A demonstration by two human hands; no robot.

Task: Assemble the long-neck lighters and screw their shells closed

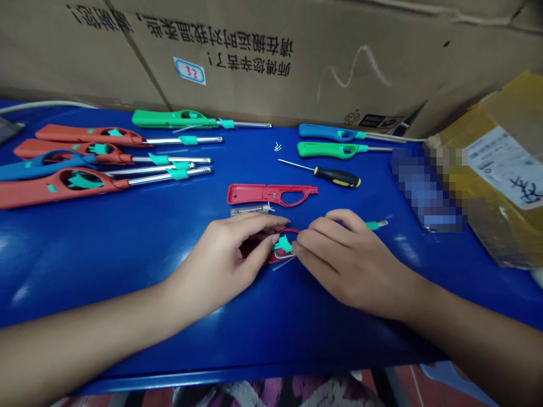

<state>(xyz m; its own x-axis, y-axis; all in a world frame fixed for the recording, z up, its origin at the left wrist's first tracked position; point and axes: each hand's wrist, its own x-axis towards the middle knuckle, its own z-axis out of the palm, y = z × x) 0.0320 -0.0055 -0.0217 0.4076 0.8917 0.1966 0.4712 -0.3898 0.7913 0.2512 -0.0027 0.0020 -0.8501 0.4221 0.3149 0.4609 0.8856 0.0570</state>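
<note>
A red gas lighter [275,258], its casing opened, lies on the blue table between my two hands. My left hand [229,244] is closed around its handle end, with the thumb by the green trigger [283,244]. The fingers of my right hand [345,257] are bent and pressed together at the trigger-loop end, covering part of the lighter. Past that hand, a metal tip with a green piece [373,225] sticks out. The other red casing half [248,194] lies just beyond, inner side up. Beside it is a clear fuel tank [250,211], partly hidden by my left hand.
Several lighters, red [63,183], blue [46,163] and green [165,118], lie at the left. A blue lighter [322,131], a green one [318,149], a screwdriver [338,177] and small screws [277,147] lie beyond my hands. Cardboard boxes [254,34] border the back and right.
</note>
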